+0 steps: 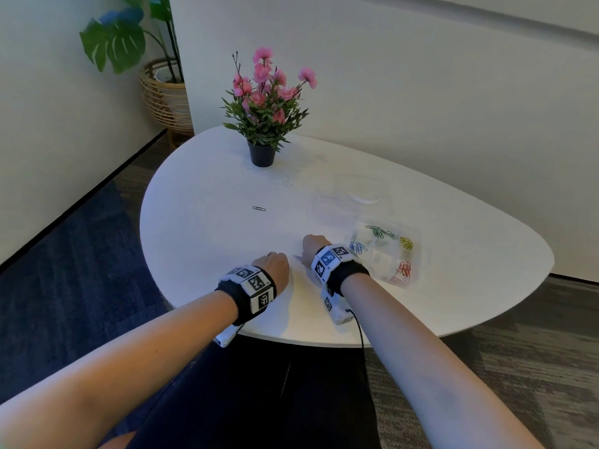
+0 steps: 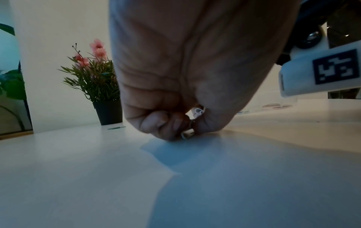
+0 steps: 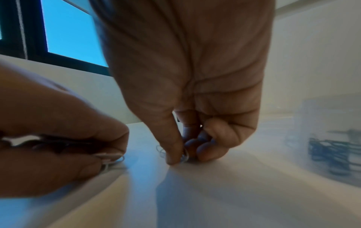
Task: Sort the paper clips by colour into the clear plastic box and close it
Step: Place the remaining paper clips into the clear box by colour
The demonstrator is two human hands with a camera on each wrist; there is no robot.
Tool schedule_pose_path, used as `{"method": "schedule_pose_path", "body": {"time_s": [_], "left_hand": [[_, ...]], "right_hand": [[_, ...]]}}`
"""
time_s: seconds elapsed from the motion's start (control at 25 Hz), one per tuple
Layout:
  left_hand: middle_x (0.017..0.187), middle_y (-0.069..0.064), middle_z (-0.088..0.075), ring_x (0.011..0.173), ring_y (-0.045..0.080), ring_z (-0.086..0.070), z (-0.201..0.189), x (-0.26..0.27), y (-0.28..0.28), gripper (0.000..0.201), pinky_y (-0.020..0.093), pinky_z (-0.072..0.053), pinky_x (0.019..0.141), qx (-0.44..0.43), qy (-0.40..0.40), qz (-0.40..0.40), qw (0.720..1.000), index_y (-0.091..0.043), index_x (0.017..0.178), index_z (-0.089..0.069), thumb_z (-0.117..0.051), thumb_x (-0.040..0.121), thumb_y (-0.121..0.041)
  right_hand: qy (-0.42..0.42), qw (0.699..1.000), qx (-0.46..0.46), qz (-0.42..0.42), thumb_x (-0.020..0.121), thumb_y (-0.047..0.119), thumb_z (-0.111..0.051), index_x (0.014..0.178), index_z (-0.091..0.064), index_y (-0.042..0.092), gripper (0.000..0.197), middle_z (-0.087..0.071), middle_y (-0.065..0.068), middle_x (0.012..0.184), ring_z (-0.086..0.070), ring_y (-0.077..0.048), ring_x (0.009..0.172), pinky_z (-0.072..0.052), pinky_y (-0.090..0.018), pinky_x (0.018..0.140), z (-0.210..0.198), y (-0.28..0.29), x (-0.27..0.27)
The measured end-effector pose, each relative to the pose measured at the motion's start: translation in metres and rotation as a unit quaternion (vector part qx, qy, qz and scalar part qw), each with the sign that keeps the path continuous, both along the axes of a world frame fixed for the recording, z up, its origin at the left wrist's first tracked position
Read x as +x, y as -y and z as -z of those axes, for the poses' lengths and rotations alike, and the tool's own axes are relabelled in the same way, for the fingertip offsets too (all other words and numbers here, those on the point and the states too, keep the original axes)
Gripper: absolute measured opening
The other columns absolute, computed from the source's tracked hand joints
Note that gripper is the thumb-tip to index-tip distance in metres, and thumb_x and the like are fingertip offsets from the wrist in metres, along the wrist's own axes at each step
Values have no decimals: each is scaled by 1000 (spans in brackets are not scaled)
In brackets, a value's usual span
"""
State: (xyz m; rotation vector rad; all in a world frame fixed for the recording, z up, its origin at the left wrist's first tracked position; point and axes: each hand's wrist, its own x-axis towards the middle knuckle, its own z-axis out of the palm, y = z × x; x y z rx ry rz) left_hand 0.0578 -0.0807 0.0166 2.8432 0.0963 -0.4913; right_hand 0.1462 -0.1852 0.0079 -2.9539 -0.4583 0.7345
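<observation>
The clear plastic box (image 1: 416, 254) lies open at the right of the white table (image 1: 201, 241). Its compartments hold green clips (image 1: 379, 231), yellow clips (image 1: 406, 243), blue clips (image 1: 358, 247) and red clips (image 1: 404, 268). My left hand (image 1: 275, 257) rests on the table with curled fingers pinching white paper clips (image 2: 188, 134). Close to its right, my right hand (image 1: 308, 247) pinches a white clip (image 3: 184, 155) against the tabletop between thumb and fingers. One dark green clip (image 1: 258, 208) lies alone farther back on the table.
A black pot of pink flowers (image 1: 262, 153) stands at the back of the table. The box's clear lid (image 1: 353, 196) lies flat behind the box. A wall runs behind the table; a basket planter (image 1: 165, 95) stands on the floor at far left.
</observation>
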Motion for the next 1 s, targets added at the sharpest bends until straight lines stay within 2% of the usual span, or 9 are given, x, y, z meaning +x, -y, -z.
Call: {"method": "schedule_pose_path", "body": {"time_s": [0.12,0.24,0.32,0.4,0.48,0.56,0.68,0.76,1.0], "left_hand": [[122,17,-56,110,32,-58,-8,-3,0,29,37,-47,91,-17,-9,-23,1000,-2,118,-52,-39,95,-14],[118,20,-55,108,35,-55,-20,1,-3,29,39,-46,90,-60,-23,-39,997,2,111,-53,-34,97,-14],[95,14,-58,96,32,-54,-34,6,-8,31,36,-44,84,-138,-9,-78,987,-1,90,-56,-28,99,-12],[65,4,-45,66,24,-47,-42,16,-15,33,28,-39,62,-305,-9,-169,937,-13,62,-43,-34,94,-13],[56,2,-33,41,15,-30,-48,22,-16,28,20,-23,43,-458,-41,-233,857,-15,58,-33,-35,84,-7],[50,0,-32,33,9,-21,-52,23,-14,25,15,-14,40,-527,-84,-241,811,-16,58,-35,-30,80,-7],[44,-2,-36,33,9,-25,-51,21,-7,31,13,-16,39,-586,-128,-249,761,-16,53,-39,-25,81,-11],[42,-3,-31,34,10,-25,-49,16,-2,31,14,-17,40,-606,-150,-247,741,-17,50,-37,-26,80,-14],[46,1,-43,39,12,-42,-41,17,2,42,17,-38,40,-662,-171,-300,665,-11,62,-47,-28,95,-29]], "right_hand": [[50,998,31,0,91,13,-56,52,-38,10,43,-42,-4,54,-44,-21,52,-35,-24,45,-14,3,-18],[56,991,117,39,88,10,-57,72,-53,8,16,-59,-9,79,-51,-22,75,-43,-28,64,-29,20,-34],[54,968,225,96,86,13,-61,79,-55,12,10,-59,-5,82,-53,-19,77,-42,-28,69,-41,37,-41],[40,922,353,154,84,12,-65,77,-56,17,13,-61,-3,73,-60,-20,71,-47,-30,69,-53,48,-51],[26,882,437,178,83,12,-68,80,-59,15,9,-61,-2,66,-62,-20,64,-50,-27,65,-66,50,-61],[36,871,465,153,82,15,-70,82,-64,14,6,-61,0,66,-61,-15,60,-50,-24,64,-76,45,-69],[74,893,437,77,81,18,-71,78,-67,17,5,-55,11,60,-51,2,52,-40,-8,54,-86,33,-77],[87,915,391,47,82,14,-67,79,-68,17,4,-50,12,59,-46,1,50,-35,-6,46,-86,24,-77],[115,937,325,60,82,4,-61,87,-70,8,11,-59,-5,78,-53,-16,70,-42,-22,63,-73,12,-63]]}}
